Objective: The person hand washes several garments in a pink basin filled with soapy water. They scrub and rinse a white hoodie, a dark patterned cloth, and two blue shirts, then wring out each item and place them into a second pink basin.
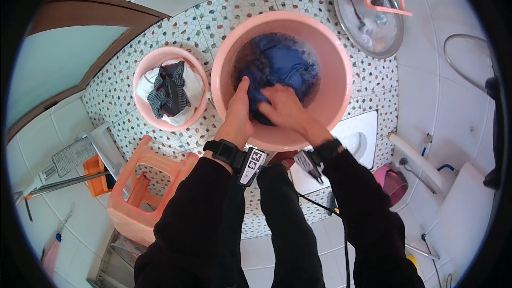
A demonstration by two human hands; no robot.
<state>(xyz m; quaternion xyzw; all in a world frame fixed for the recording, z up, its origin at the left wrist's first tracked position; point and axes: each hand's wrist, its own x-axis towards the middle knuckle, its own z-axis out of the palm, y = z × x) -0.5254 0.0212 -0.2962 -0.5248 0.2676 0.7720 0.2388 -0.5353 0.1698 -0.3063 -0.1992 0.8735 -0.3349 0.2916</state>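
Note:
A large pink plastic tub (342, 64) stands before me, with dark blue cloth (286, 62) lying in water inside it. My left hand (240, 108) is at the tub's near left side, its thumb up against the cloth; its other fingers are hidden, so its grip is unclear. To its right, my right hand (284, 106) reaches down onto the near part of the cloth with fingers bent and slightly spread. Whether they pinch the fabric cannot be told. Both wrists wear black straps with small devices.
A smaller pink basin (138, 106) with white and striped dark clothes stands left. A metal basin (340, 12) of sudsy water is at the back right. An orange plastic stool (132, 216) is near left, a squat toilet (370, 128) right. A black cable hangs by my right arm.

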